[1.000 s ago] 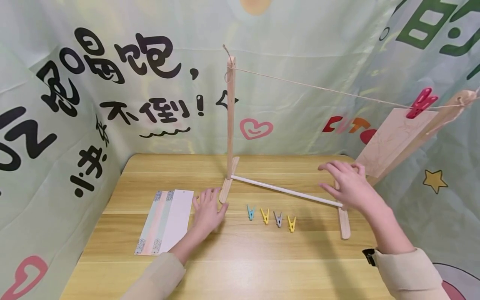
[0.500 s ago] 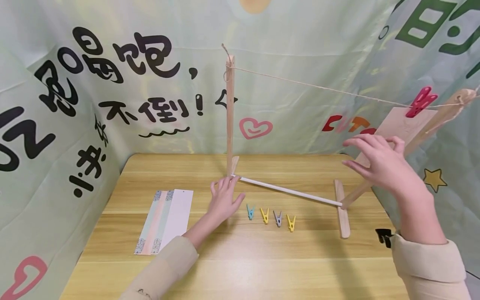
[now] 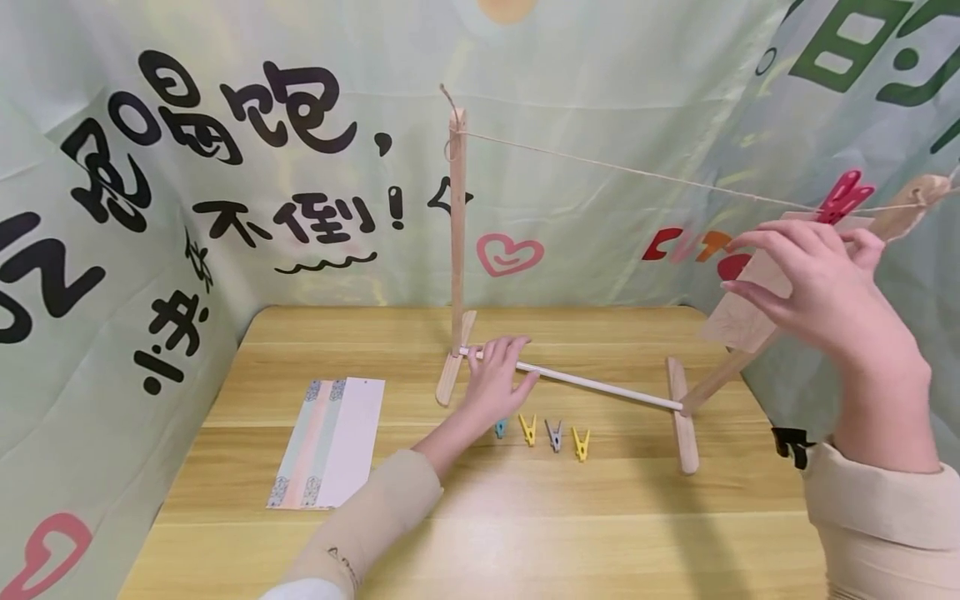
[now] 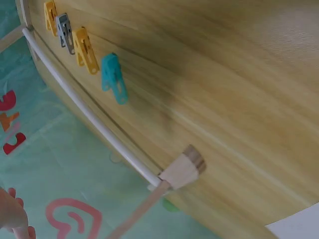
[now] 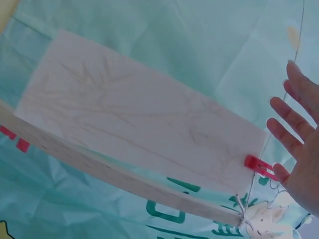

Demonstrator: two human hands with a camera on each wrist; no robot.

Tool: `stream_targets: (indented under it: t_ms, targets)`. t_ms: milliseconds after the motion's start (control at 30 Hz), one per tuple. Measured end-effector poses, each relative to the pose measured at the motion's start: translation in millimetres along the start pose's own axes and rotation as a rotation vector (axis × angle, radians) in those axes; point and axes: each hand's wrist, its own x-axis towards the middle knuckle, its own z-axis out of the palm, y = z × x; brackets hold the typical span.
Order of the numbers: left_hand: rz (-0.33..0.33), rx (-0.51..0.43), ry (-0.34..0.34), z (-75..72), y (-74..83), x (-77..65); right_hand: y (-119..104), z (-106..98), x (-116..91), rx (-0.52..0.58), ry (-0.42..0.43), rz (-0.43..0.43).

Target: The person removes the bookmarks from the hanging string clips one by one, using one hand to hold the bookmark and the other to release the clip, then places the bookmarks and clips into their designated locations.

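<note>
A pale paper card (image 5: pixel 139 114) with a faint leaf drawing hangs from a string (image 3: pixel 637 172), held by a red clothespin (image 3: pixel 843 197). Close to that clothespin is my right hand (image 3: pixel 832 300), its fingers spread apart and gripping nothing; in the right wrist view the thumb lies beside the clothespin, and I cannot tell whether they touch. My left hand (image 3: pixel 497 379) hovers over the left end of a white rod (image 3: pixel 600 385) with relaxed fingers. Several small clothespins lie in a row near it: a blue one (image 4: pixel 114 78), a grey one (image 3: pixel 554 436) and yellow ones (image 3: pixel 581 445).
A left wooden post (image 3: pixel 458 233) and a leaning right wooden post (image 3: pixel 720 379) bear the string. Flat wooden feet (image 3: pixel 684 442) support them. Striped and white paper strips (image 3: pixel 330 442) lie on the wooden table (image 3: pixel 525 533) at left. A printed cloth (image 3: pixel 600 83) surrounds the table.
My right hand has risen rightward, from beside the lower part of the card to the red clothespin. The left hand has moved right, from near the paper strips to the white rod.
</note>
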Motion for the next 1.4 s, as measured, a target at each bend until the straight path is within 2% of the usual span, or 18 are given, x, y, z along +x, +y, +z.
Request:
stream_targets:
  t_ms: [133, 333, 467, 600, 833, 1067, 1400]
  targets:
    - [0.020, 0.015, -0.025, 2.9, 7.5, 8.6, 2, -8, 3, -0.010, 0.038, 0.017]
    - [0.010, 0.020, -0.068, 7.0, 18.4, 21.4, 6, -18, 6, -0.013, 0.135, 0.020]
    - [0.011, 0.018, -0.082, 9.2, 26.9, 30.7, 8, -22, 9, -0.017, 0.176, 0.057]
    - [0.035, 0.021, -0.085, 12.1, 36.5, 40.9, 11, -28, 11, -0.033, 0.169, 0.113]
    - [0.088, -0.020, -0.118, 15.3, 56.5, 59.3, 20, -38, 13, -0.060, 0.181, 0.094]
    - [0.104, -0.027, -0.203, 18.9, 69.7, 75.0, 24, -44, 16, -0.019, 0.123, 0.228]
    - [0.102, 0.010, -0.275, 22.5, 93.2, 91.3, 40, -47, 19, 0.013, 0.114, 0.177]
